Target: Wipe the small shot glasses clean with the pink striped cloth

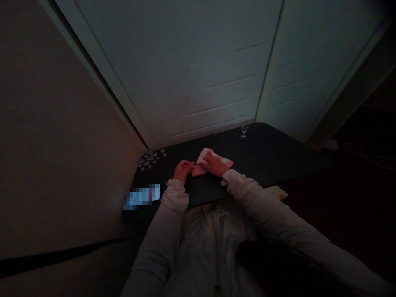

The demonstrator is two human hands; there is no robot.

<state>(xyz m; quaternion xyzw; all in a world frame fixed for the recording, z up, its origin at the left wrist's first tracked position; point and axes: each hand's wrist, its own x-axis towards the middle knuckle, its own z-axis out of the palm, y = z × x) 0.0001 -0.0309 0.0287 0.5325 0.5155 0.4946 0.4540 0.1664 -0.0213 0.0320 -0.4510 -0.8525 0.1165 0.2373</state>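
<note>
Over the dark table, my left hand is closed in a pinch at the left edge of a pink and white cloth. Something small and pale shows at its fingertips, too dim to name. My right hand presses down on the cloth, its fingers curled into the folds and its fingertips close to those of my left hand. Part of the cloth lies hidden under the right hand. Left of my hands, several small stemmed glasses stand in a cluster.
One small stemmed glass stands apart near the back of the dark table. A lit phone-like screen, blurred, lies at the front left. Behind the table rises a pale panelled door. A pale flat object shows beyond my right sleeve.
</note>
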